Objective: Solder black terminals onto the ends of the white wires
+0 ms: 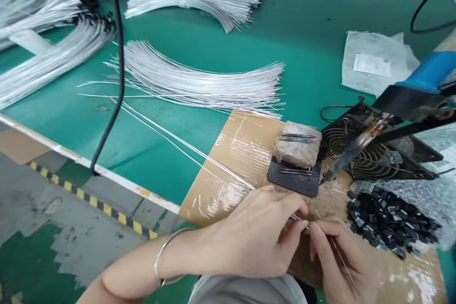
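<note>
My left hand (263, 232), with a metal bangle at the wrist, pinches a few thin white wires (199, 153) near their right ends. Their long tails run up and left across the table. Right beside its fingertips, my right hand (338, 256) is closed in a pinch, and a thin strand of solder wire (338, 252) passes through it. Between the two hands the wire tips are partly hidden by fingers. Above them points the dark tip of a blue-handled soldering iron (423, 76). A pale block (298, 152) with short metallic pieces on it lies left of the tip.
A pile of small black connectors (392, 223) lies right of my hands. Behind the iron is a black fan (370, 156). White wire bundles (206, 83) lie across the green table (306, 42). A black cable (119, 57) hangs at left. Brown taped sheeting (213, 190) covers the near area.
</note>
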The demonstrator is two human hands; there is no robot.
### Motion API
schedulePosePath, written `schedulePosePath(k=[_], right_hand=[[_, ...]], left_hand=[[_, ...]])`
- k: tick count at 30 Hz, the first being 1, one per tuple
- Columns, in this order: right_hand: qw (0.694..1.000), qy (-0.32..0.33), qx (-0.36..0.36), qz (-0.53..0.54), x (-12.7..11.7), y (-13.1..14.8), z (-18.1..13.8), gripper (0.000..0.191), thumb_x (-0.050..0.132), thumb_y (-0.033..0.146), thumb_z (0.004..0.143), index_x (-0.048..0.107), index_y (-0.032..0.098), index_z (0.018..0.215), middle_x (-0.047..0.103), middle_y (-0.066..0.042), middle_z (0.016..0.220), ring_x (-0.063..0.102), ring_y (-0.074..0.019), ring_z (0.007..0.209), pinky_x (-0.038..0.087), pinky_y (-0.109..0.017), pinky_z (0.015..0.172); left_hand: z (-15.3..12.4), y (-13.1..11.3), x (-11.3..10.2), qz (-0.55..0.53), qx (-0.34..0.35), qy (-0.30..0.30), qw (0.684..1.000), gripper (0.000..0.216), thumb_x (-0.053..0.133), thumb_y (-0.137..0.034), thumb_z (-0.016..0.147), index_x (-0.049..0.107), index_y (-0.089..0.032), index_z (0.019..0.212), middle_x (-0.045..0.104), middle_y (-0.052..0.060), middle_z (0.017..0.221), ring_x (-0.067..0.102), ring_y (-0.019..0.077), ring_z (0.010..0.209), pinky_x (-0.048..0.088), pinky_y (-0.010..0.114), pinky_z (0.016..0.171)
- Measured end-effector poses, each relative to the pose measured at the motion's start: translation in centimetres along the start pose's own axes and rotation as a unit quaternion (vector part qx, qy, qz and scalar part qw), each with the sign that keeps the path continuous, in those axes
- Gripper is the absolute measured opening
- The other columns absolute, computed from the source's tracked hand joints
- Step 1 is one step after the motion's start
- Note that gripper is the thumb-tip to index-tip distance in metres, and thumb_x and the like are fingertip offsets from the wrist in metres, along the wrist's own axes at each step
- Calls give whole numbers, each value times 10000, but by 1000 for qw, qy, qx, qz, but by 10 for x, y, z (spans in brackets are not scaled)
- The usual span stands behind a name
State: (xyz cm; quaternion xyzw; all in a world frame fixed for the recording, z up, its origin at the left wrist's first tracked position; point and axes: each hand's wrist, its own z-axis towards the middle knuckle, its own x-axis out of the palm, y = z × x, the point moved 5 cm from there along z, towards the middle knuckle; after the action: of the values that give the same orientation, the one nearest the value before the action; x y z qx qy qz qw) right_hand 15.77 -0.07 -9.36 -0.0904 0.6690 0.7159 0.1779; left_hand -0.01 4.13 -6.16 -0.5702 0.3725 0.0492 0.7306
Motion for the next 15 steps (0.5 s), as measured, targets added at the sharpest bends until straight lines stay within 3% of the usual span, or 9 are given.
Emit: schedulePosePath(k=[5, 15], right_hand=[[1000, -15, -3, 15, -2, 0, 1, 281, 688, 323, 1021, 659, 229, 758, 533, 24, 652, 476, -139, 594, 345, -293, 579], [997, -45, 3, 58, 0, -6, -2, 241, 720, 308, 1013, 691, 244, 783, 558, 27, 636, 509, -138, 581, 354, -298, 576]], left_hand=[[2, 2, 2, -21, -2, -8, 1000, 135, 586, -132, 960, 660, -192, 863, 583, -41, 587, 551, 146, 602, 459, 274, 630], [4, 3, -1, -105, -13, -15, 994, 177, 561, -116, 966, 667, -182, 840, 634, -45, 619, 513, 92, 516, 420, 231, 530]])
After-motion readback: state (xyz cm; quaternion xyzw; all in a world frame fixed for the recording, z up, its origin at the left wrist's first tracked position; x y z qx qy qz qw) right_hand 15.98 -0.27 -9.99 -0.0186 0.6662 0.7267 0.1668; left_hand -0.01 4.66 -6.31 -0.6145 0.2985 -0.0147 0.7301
